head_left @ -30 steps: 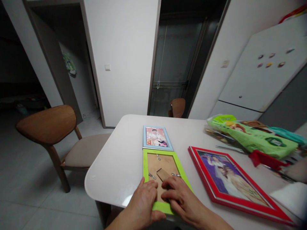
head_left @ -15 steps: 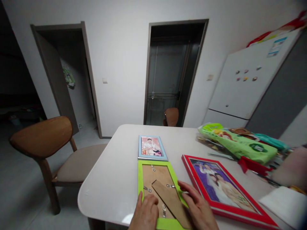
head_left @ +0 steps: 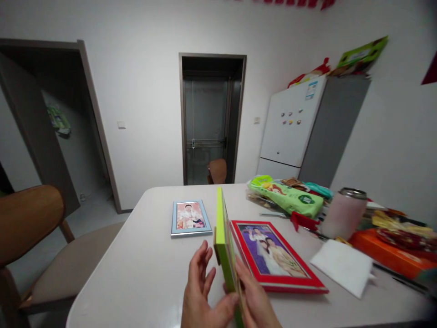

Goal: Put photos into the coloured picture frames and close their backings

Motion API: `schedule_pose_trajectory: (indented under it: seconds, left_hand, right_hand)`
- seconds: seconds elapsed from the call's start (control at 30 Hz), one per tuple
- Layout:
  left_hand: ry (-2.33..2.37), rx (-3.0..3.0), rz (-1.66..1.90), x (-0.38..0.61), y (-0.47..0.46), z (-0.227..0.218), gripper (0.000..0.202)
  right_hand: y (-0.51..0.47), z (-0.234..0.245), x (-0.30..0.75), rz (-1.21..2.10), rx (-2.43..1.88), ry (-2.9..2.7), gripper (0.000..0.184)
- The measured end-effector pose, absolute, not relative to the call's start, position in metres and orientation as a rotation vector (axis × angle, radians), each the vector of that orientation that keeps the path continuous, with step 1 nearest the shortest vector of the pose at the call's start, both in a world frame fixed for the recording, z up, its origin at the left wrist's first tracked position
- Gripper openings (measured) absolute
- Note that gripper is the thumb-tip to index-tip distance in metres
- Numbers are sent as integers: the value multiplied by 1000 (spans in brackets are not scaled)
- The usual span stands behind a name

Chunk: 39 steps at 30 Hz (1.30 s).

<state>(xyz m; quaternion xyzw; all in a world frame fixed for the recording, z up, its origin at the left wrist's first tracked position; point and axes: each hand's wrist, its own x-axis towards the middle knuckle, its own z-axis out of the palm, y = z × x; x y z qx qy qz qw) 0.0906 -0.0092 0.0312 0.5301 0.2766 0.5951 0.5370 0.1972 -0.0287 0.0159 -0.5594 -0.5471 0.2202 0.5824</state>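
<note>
A lime-green picture frame (head_left: 223,246) stands on edge above the near part of the table, seen almost edge-on. My right hand (head_left: 254,294) grips its right side near the lower end, with the fingertips partly hidden. To the left of it is my left hand (head_left: 201,291), open, fingers apart and raised; its thumb reaches the frame's lower edge. A light-blue frame (head_left: 174,223) with a portrait lies flat farther back on the left. On the right, a red frame (head_left: 273,285) with a couple's photo lies face up, close beside the green one.
The white table (head_left: 136,269) also bears a green snack bag (head_left: 293,196), a pink tumbler (head_left: 344,214), a white napkin (head_left: 344,266) and an orange box (head_left: 385,250) on the right. A wooden chair (head_left: 34,223) stands at the left.
The green frame, which lay back side up under both hands, is now lifted and turned on edge. My left hand has come off its back and opened. The view has swung right.
</note>
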Motion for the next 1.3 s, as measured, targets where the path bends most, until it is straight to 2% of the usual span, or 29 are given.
schedule_pose_trajectory:
  seconds: [0.07,0.13,0.27,0.37,0.47,0.63,0.8,0.9,1.07,1.23,1.3]
  left_hand:
    - [572,1200,1330,100,-1,48,72]
    - [520,1172,1240,114,8,50,68]
    - [557,1142,1132,154,21,15,63]
    - [738,1341,1064,178,24,-15,58]
    - [885,1591,1015,187,23,-27,54]
    - [953,1749,929,181,20,-24,55]
    - [900,1778,866,182,24,-33,76]
    - [927,1884,899,192,34,-39,72]
    - [1064,2180,687,189,74,-31,69]
    - [1277,2284,685,128,134,-18,67]
    - [1397,2297,685,103,147,-15,62]
  right_hand:
    - [-5,21,241,876,-1237,-908,40]
    - [11,26,290,968,-1315,-798,53]
    - [21,24,369,701,-1619,-1004,55]
    - [25,9,403,518,-1814,-1187,52]
    - [30,-7,420,440,-1925,-1280,51]
    - [33,-26,432,437,-2002,-1325,53]
    - [30,-38,435,422,-2109,-1388,63]
    - [40,-40,436,273,-2229,-1466,61]
    - [69,-27,435,196,-2270,-1491,56]
    - [66,3,387,-63,-2022,-1443,51]
    - [57,7,345,-24,-1808,-1565,47]
